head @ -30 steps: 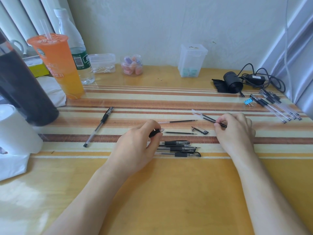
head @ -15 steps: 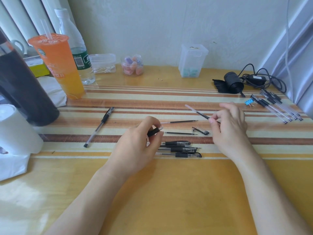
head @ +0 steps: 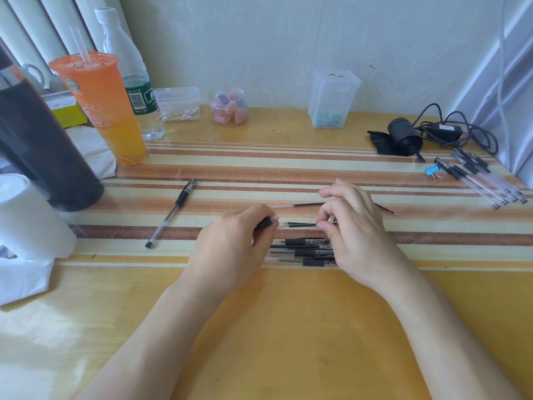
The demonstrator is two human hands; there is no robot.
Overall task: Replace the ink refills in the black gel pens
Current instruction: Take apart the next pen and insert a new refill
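My left hand (head: 230, 246) grips a short pen front piece (head: 266, 223) with a black rubber sleeve and a clear end that points right. My right hand (head: 354, 226) is curled low over the mat. A thin dark ink refill (head: 385, 208) pokes out to the right from behind it. Its thumb and forefinger pinch together at the right end of a thin refill (head: 300, 224) on the mat, next to a small pen tip piece (head: 332, 218). Another refill (head: 297, 205) lies just beyond. Three black gel pens (head: 302, 251) lie side by side between my hands.
A single black gel pen (head: 172, 215) lies at the left of the striped mat (head: 259, 168). Several clear pens (head: 484, 180) and a blue binder clip (head: 432, 170) are at the far right. An orange drink cup (head: 103, 108), a dark bottle (head: 37, 145), a paper roll (head: 26, 217) and a black cable bundle (head: 409, 137) line the edges.
My right hand has come down and left to the small parts on the mat. The refill in it swung from pointing up-left to pointing right. My left hand has stayed put.
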